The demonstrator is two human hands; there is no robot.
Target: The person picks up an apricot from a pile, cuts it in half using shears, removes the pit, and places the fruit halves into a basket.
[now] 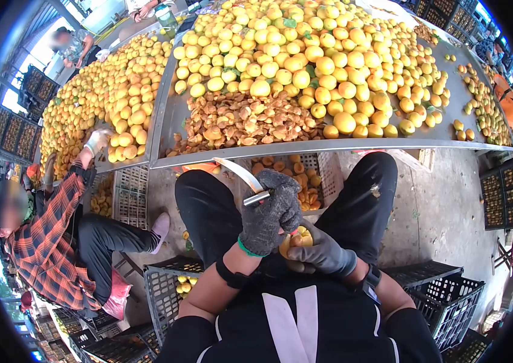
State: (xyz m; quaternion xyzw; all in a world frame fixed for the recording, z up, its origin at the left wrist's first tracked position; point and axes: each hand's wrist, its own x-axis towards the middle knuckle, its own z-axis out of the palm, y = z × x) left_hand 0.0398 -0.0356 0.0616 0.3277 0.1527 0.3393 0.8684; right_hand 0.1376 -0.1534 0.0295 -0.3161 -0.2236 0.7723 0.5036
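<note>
My left hand [270,215], in a dark knitted glove with a green cuff, is closed around a knife with a curved blade [239,172]. The blade points up and to the left, and part of the handle is hidden in the glove. My right hand [324,251], in a smooth grey glove, grips an apricot [296,241] in front of my lap. Fingertips of the left glove reach the fruit's upper side. Beyond my knees, a metal table [238,151] bears a heap of whole apricots [280,60] and a pile of brownish pits [244,121].
Below the table edge stands a crate [330,175] with apricot halves [308,196]. Black crates [444,296] flank me on both sides. At the left sits a co-worker in a plaid shirt [47,236], one gloved hand [97,140] at another apricot heap [105,91].
</note>
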